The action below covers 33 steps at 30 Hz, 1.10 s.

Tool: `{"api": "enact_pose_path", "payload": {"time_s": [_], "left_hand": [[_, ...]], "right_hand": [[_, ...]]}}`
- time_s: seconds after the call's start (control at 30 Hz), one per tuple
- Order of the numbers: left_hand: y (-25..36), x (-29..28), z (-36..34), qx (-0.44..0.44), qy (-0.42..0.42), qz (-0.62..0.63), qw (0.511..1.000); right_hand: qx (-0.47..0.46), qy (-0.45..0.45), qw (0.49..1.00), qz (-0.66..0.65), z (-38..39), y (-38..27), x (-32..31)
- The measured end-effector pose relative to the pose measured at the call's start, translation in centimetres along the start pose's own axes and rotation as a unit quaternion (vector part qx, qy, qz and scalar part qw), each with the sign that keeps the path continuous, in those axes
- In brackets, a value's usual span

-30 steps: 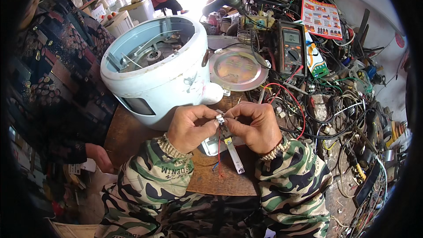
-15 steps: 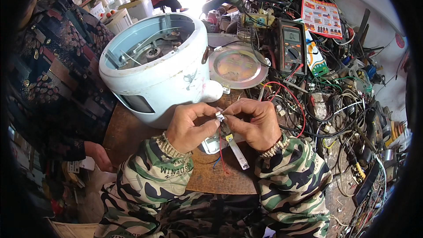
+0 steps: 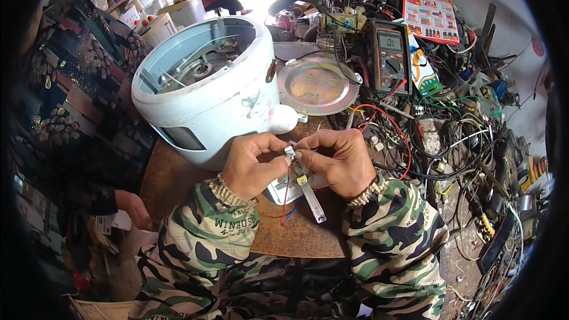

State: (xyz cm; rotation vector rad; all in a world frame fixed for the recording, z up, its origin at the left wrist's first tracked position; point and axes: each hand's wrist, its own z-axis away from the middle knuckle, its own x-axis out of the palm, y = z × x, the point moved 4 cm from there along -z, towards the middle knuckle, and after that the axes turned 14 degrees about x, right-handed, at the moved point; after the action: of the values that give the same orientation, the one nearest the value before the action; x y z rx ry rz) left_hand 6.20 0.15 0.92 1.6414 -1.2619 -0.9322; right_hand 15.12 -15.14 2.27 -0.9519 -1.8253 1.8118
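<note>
A small silvery metal connector with red and blue wires (image 3: 290,155) is pinched between closed fingertips of left hand (image 3: 255,165) and right hand (image 3: 338,162), steadied above the brown wooden table's (image 3: 172,178) near edge.

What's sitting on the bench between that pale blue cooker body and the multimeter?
In the head view, a round metal plate lies between the pale blue cooker body and the multimeter.

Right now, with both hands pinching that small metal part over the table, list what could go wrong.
1. The small metal part is pinched only by the fingertips of the left hand and right hand; if dropped, it could vanish into the tangled wires.
2. The thin red wire hanging from it might snag or tear off.
3. The opened light-blue cooker body sits tilted close by; an elbow nudge might shift it.
</note>
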Motion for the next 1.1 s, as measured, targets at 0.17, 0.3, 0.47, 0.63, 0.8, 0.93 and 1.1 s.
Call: {"api": "enact_pose_path", "payload": {"time_s": [0.17,0.3,0.47,0.63,0.8,0.93,1.1], "left_hand": [[-0.6,0.0,-0.3,-0.001,0.006,0.007,1.0],[-0.7,-0.4,-0.2,-0.004,0.0,-0.027,1.0],[0.7,-1.1,0.4,0.011,0.016,-0.058,0.998],[1.9,-1.5,0.8,0.019,0.034,-0.091,0.995],[1.9,-1.2,0.9,0.017,0.024,-0.106,0.994],[2.6,-2.0,1.7,-0.012,0.041,-0.111,0.993],[2.8,-2.2,1.8,-0.013,0.054,-0.118,0.991]], "right_hand": [[0.027,-0.01,0.999,-0.02,-0.2,0.0,-0.2],[-0.014,0.026,0.998,-0.058,-1.0,0.0,-1.8],[0.002,0.159,0.987,-0.02,-1.6,0.3,-7.9],[0.004,0.168,0.941,0.294,-1.7,2.3,-8.0],[0.026,0.058,0.932,0.358,-1.3,2.4,-6.6],[-0.038,0.046,0.938,0.341,-2.1,2.5,-5.1],[-0.017,0.026,0.94,0.34,-2.3,2.7,-4.9]]}}
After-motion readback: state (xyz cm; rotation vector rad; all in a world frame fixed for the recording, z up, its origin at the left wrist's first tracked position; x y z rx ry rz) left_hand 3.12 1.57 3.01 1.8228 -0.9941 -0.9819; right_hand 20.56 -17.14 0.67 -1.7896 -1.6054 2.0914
